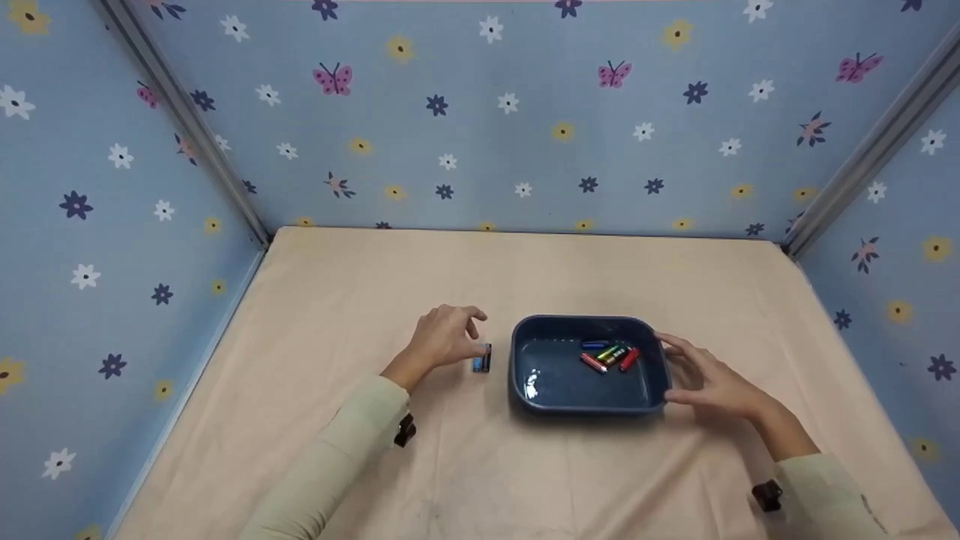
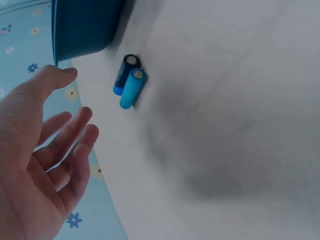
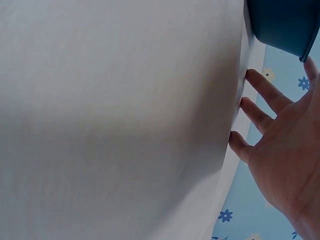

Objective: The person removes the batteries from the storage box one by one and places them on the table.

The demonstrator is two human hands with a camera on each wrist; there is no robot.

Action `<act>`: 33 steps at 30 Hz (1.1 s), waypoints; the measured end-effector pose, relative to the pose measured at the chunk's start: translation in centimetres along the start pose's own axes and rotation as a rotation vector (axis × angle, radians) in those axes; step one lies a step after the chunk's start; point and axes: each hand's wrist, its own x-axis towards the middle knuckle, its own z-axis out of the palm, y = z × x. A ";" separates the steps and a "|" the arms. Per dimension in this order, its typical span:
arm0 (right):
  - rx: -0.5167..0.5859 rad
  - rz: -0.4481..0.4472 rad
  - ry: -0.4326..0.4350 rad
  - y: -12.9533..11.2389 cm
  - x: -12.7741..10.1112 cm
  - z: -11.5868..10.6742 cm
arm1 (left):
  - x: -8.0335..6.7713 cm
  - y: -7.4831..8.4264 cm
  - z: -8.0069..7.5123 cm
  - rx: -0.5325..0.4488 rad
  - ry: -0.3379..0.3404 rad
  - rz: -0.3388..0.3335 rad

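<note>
Pale green sleeves (image 1: 330,465) come in from the near edge of the cloth-covered table (image 1: 375,480), each with a small dark clip at the cuff, and both hands lie either side of a dark blue tray (image 1: 525,379), which serves as the landmark. Just left of the tray, two blue batteries (image 1: 481,358) lie side by side and touching on the cloth, a darker one (image 2: 125,74) nearer the tray wall and a lighter one (image 2: 132,88) outside it; their long axes run roughly parallel to the tray's left wall. The left hand (image 1: 444,337) hovers just left of that pair, fingers loosely spread and slightly curved, holding nothing, fingertips close to the batteries but apart from them in the left wrist view. It is clearly the nearer hand to them. The right hand (image 1: 709,379) sits at the tray's right wall, fingers extended and relaxed, gripping nothing; whether its fingertips actually touch the rim is hard to tell, and the right wrist view shows only a corner of the tray (image 3: 285,25). Inside the tray, toward its far right, a small heap of batteries (image 1: 609,355) in red, green, yellow and blue lies jumbled; their exact count and any markings are too small to make out.
</note>
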 end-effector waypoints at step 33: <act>0.019 0.003 0.015 -0.2 0.1 0.1 | 3.2 8.3 0.3 0.137 -0.078 0.324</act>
